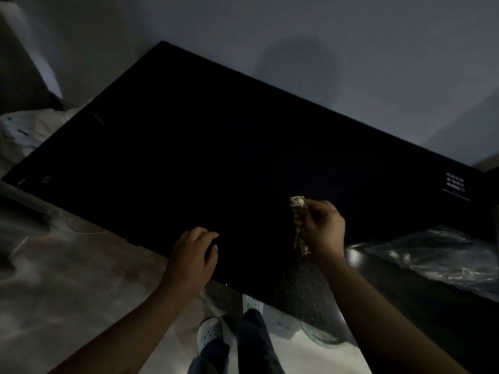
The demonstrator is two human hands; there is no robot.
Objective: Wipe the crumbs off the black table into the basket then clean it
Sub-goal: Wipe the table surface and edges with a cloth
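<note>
The pic is very dim. A black table (189, 147) stands diagonal against a grey wall (351, 49). The right hand (322, 228) is over the table's front-right part and pinches a patterned cloth (298, 211) betw. thumb and fingers; the cloth hangs down from the hand. The left hand (193, 255) rests on the table near the front edge, fingers bent, tips on the surface. A white label (455, 182) is at the table's far-right corner. A clear plastic bag (432, 252) lies on a dark surface just right of the table. Below, white shoes (210, 333) stand on a pale floor (67, 279).
</note>
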